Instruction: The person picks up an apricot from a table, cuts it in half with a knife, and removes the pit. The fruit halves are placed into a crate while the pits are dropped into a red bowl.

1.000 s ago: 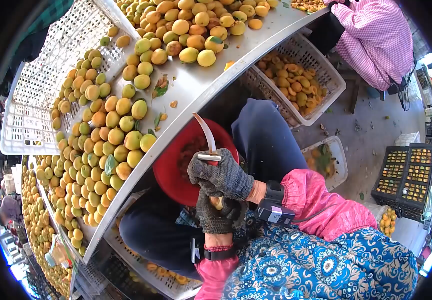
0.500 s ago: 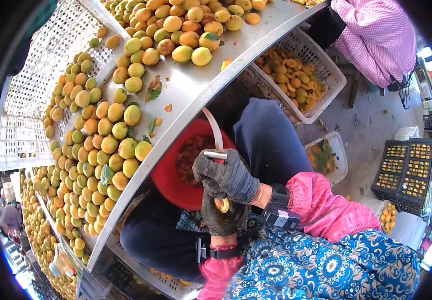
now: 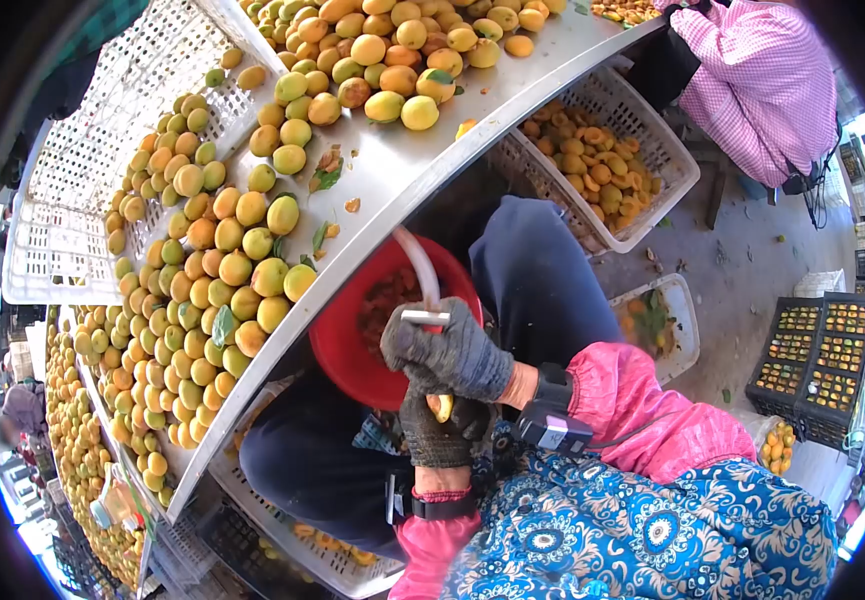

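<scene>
My right hand (image 3: 452, 355), in a grey knitted glove, is wrapped round a curved knife-like tool (image 3: 420, 268) with a pale, bent strip and a metal collar. The strip points up over a red basin (image 3: 337, 350) that holds brownish scraps. Just below, touching it, my gloved left hand (image 3: 442, 430) is closed on an apricot (image 3: 440, 406). Only a small yellow part of the fruit shows between the gloves; the rest is hidden by the fingers. Both hands are above my lap, near the metal table's edge.
Many whole apricots (image 3: 207, 290) lie on the metal table (image 3: 382, 165), some spilling from a white basket (image 3: 62, 240). A white crate (image 3: 687, 180) of apricot halves stands beyond my knee. Black trays (image 3: 802, 360) sit at right. A person in a pink checked sleeve (image 3: 752, 90) is nearby.
The view has shifted slightly, so the table appears further right. Less of the apricot shows between the gloves. The curved tool leans a little differently, and both hands keep their hold.
</scene>
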Action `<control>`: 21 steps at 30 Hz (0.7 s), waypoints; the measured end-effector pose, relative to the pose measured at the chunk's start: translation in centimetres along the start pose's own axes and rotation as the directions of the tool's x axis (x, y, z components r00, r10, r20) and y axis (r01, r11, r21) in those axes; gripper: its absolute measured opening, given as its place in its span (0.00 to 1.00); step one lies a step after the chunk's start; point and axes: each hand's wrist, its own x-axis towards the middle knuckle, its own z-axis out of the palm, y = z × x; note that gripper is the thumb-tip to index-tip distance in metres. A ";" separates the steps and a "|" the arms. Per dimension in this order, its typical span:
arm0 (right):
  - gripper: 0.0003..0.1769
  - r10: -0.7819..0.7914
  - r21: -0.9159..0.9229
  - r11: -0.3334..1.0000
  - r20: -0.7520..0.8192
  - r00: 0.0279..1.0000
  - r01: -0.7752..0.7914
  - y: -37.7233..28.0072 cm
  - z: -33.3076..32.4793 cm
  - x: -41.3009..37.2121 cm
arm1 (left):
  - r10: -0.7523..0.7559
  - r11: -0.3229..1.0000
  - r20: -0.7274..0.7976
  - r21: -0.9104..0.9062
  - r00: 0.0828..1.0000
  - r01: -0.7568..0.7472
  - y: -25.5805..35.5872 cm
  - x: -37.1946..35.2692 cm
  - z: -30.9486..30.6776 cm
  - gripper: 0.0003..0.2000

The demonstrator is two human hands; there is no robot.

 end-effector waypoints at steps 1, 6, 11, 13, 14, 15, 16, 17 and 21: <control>0.13 -0.010 -0.003 1.000 0.001 1.000 0.010 0.6 0.3 0.1 | 0.107 0.979 0.029 0.171 0.994 -0.110 -0.2 -0.3 -0.1 0.18; 0.13 -0.291 -0.286 0.894 0.213 0.933 0.345 1.7 1.7 -0.6 | -0.094 0.478 0.254 0.860 0.963 -0.180 -7.3 -1.3 -2.0 0.24; 0.13 -0.288 -0.338 0.845 0.364 0.886 0.414 1.8 2.1 -1.5 | -0.103 0.064 0.391 0.920 0.915 -0.386 -12.3 -3.9 -3.2 0.26; 0.13 -0.221 -0.418 0.796 0.472 0.853 0.438 1.7 2.0 -2.1 | -0.016 -0.067 0.450 0.890 0.893 -0.450 -14.7 -4.6 -3.3 0.26; 0.12 -0.201 -0.453 0.779 0.475 0.857 0.433 1.6 2.0 -2.4 | 0.025 -0.135 0.481 0.870 0.876 -0.474 -15.1 -4.4 -3.2 0.26; 0.12 -0.209 -0.453 0.775 0.475 0.855 0.441 1.6 2.0 -2.6 | 0.031 -0.142 0.484 0.868 0.874 -0.476 -15.3 -4.3 -3.4 0.26; 0.12 -0.189 -0.539 0.654 0.563 0.805 0.531 1.6 2.1 -2.7 | 0.233 -0.038 0.481 0.873 0.845 -0.486 -12.5 -4.0 -3.0 0.26; 0.11 -0.149 -0.597 0.516 0.644 0.750 0.615 1.6 2.2 -2.9 | 0.424 0.063 0.438 0.859 0.793 -0.508 -8.7 -3.8 -2.4 0.25; 0.11 -0.258 -0.469 0.761 0.415 0.873 0.448 1.6 1.9 -2.7 | -0.174 0.621 0.366 0.761 0.914 -0.187 -10.3 -2.4 -3.4 0.28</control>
